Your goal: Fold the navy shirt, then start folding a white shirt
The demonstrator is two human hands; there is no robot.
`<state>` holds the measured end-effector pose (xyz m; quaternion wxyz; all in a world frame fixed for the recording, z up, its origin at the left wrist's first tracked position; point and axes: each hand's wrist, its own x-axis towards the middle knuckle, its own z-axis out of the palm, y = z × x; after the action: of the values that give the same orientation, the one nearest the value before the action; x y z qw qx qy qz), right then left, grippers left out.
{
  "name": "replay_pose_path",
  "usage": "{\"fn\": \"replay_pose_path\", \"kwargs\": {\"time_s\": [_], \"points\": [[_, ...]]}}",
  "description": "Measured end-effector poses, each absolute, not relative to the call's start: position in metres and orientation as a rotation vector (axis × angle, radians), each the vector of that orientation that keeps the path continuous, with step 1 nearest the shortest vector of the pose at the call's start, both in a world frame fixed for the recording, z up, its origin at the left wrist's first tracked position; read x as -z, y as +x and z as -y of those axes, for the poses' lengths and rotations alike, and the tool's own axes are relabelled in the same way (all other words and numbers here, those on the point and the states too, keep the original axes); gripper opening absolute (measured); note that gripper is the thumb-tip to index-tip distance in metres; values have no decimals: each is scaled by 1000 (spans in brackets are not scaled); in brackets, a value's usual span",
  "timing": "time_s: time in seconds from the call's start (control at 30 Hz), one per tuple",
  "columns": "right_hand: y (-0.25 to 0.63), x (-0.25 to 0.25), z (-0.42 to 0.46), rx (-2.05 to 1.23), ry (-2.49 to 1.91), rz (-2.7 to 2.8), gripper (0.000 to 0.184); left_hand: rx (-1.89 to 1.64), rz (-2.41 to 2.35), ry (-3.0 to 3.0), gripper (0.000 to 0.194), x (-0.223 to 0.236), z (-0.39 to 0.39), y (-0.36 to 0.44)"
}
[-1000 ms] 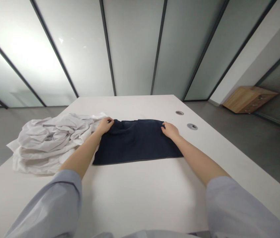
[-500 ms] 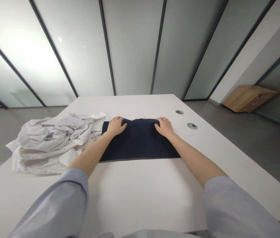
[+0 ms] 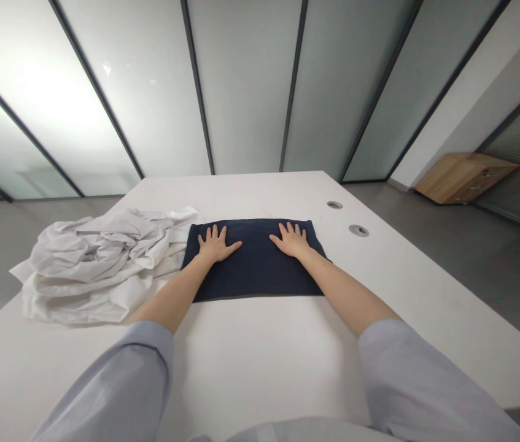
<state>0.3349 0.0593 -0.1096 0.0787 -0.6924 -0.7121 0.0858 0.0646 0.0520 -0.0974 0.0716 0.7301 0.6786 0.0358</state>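
A dark navy piece of folded cloth (image 3: 255, 264) lies flat as a wide rectangle on the white table (image 3: 264, 356). Its kind of garment cannot be made out. On its left part rests my left hand (image 3: 214, 245), palm down with the fingers spread. My right hand (image 3: 293, 241) lies the same way on its right part, thumb pointing inward. Both hands press on the upper face of the cloth and grip nothing. Bare dark fabric shows between the two thumbs.
A rumpled heap of white cloth (image 3: 98, 264) sits at the left, close against the navy cloth. Two round cable holes are set in the table's right side, the nearer one (image 3: 358, 231) grey-rimmed. A wooden cabinet (image 3: 465, 177) stands on the floor beyond, near frosted glass panels (image 3: 245, 86).
Both hands have come from the far edge of the navy cloth onto its top, and their fingers have spread. The far edge now lies straighter and flatter.
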Motion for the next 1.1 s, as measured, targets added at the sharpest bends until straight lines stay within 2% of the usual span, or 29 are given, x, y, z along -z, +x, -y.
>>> {"fn": "replay_pose_path", "kwargs": {"time_s": [0.17, 0.47, 0.6, 0.7, 0.87, 1.1], "points": [[343, 101, -62, -298, -2136, 2115, 76, -91, -2063, 2127, 92, 94, -54, 68], [384, 107, -77, -118, -2085, 2207, 56, -72, -2084, 2242, 84, 92, -52, 61], [349, 98, -78, -8, -2017, 2194, 55, -187, -1972, 2498, 71, 89, -53, 80], [307, 93, -75, -130, -1873, 2275, 59, -228, -1739, 2602, 61, 92, -60, 99], [285, 99, -68, -372, -1998, 2262, 73, -161, -1773, 2384, 72, 100, -76, 94], [322, 105, -76, -349, -1932, 2327, 71, -146, -1844, 2398, 86, 101, -56, 59]]}}
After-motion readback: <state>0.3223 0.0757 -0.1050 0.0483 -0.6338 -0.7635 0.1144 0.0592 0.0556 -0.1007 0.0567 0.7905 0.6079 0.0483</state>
